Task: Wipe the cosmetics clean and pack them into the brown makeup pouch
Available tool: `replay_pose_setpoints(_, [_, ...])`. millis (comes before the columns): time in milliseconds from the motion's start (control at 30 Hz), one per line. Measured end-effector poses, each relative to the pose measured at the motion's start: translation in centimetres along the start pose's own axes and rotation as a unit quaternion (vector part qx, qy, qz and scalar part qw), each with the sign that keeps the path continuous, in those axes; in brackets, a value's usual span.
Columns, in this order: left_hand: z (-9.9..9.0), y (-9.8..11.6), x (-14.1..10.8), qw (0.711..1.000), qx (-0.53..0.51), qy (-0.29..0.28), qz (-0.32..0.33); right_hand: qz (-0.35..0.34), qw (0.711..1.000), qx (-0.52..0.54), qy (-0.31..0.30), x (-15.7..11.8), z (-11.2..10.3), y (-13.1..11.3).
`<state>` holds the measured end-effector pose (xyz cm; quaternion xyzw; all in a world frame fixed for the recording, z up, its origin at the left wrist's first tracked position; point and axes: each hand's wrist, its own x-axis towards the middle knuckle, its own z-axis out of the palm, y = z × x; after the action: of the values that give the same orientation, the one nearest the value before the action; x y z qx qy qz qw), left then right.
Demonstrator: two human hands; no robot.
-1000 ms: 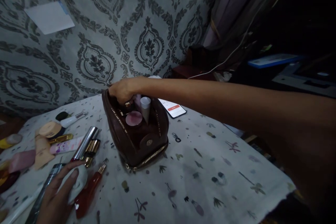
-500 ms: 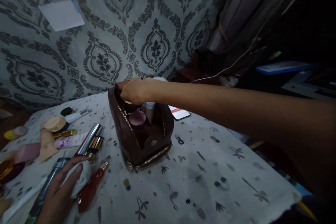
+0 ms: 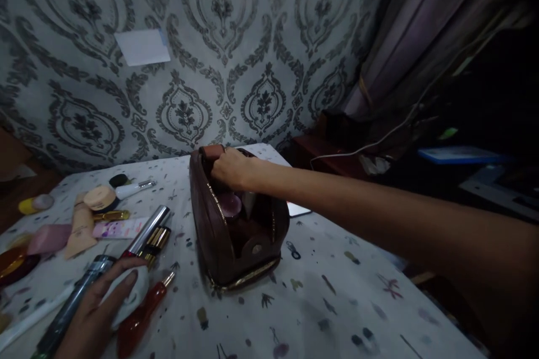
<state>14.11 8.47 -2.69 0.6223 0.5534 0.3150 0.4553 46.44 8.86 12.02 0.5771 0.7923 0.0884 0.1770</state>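
Note:
My left hand (image 3: 99, 305) is closed around a white rounded item (image 3: 135, 296) at the lower left; its kind is unclear. Beside it lies a red bottle (image 3: 141, 314) with a narrow metallic tip. My right hand (image 3: 233, 170) reaches down into the far end of an open brown cosmetic bag (image 3: 206, 235). Its fingers are curled, and their tips, with anything in them, are hidden inside. In the bag, a round pinkish item (image 3: 231, 206) and a pale tube (image 3: 248, 203) show below my right wrist. The bag's gold zipper hangs undone along the front.
Left of the bag lie a silver-capped tube (image 3: 149, 230), gold-and-black small tubes (image 3: 156, 241), a beige tube (image 3: 80, 230), a round compact (image 3: 100, 197), a white-handled brush (image 3: 132, 189) and a pink item (image 3: 49, 239). A phone (image 3: 298, 211) lies behind the bag, near a patterned wall.
The camera view has shifted, so everything sits lower and further right. My right hand has gone deeper into the bag. My left hand still holds the white item.

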Motion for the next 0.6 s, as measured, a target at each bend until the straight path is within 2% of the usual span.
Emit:
replay_pose_setpoints(133, [-0.2, -1.9, 0.5, 0.999, 0.025, -0.020, 0.007, -0.003, 0.997, -0.074, -0.036, -1.1, -1.0, -0.1])
replay_pose_setpoints(267, [-0.1, -1.5, 0.1, 0.998, 0.026, -0.049, -0.003, 0.002, 0.994, -0.104, 0.014, -2.2, -1.4, 1.2])
replay_pose_setpoints(400, [-0.1, -0.8, -0.2, 0.997, 0.047, -0.039, 0.037, 0.031, 0.996, -0.075, 0.030, -3.0, -1.7, 3.1])
replay_pose_setpoints(600, [-0.5, -2.0, 0.4, 0.996, 0.058, -0.050, 0.051, 0.049, 0.998, 0.035, 0.027, -3.9, -1.7, 5.4])
